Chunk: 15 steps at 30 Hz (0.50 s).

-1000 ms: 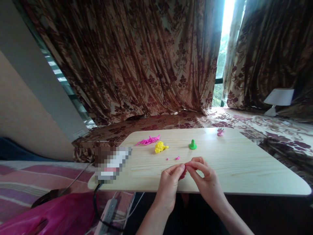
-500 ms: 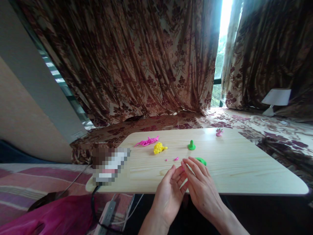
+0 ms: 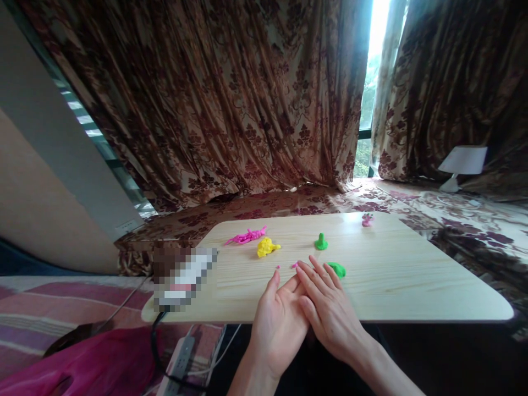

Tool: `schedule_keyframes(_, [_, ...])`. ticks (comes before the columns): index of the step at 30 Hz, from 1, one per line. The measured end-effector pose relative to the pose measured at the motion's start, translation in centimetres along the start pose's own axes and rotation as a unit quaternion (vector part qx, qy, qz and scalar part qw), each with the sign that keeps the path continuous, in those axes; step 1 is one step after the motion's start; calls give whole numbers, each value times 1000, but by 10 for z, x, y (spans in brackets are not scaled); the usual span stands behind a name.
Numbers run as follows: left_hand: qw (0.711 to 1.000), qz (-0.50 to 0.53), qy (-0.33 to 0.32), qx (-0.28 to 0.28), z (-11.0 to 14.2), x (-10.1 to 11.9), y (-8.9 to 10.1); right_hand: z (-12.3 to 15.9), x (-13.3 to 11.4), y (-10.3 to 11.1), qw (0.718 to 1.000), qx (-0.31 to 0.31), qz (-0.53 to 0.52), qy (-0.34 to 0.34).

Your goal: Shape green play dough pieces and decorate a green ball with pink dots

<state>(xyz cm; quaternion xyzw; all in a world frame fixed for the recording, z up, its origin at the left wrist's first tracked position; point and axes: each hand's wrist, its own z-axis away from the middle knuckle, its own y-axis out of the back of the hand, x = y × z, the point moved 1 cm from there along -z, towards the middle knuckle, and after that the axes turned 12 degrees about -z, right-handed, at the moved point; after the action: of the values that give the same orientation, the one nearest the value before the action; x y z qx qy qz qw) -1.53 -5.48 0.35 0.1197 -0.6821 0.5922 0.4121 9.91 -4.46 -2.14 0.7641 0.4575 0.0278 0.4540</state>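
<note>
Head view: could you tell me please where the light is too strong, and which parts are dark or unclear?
In the head view, the window washes out to white at the top; the curtain is dim; it is nearly black below the table, at right; pixel blocks hide detail at its left; the left hand and right hand look fairly clear.

Clay lumps (image 3: 268,247) lie on the table (image 3: 412,280); curtain (image 3: 247,99) behind; lamp (image 3: 462,159) behind, right

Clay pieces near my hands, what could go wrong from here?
The larger pink bit shows right beside the right hand and might get knocked. The tiny pink bit could easily be lost or stick to the left hand. The green lump, near the right hand, might get squashed.
</note>
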Motion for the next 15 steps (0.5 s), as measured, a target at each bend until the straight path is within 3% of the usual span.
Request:
schedule_keyframes(5, [998, -13, -13, 52, 0, 1, 4, -3, -8, 1, 999, -20, -22, 37])
schedule_keyframes(9, [999, -16, -4, 30, 1, 3, 5, -4, -7, 1, 1000, 6, -17, 9])
schedule_keyframes(15, [998, 12, -35, 45, -1, 4, 11, -3, -11, -1, 999, -19, -33, 32])
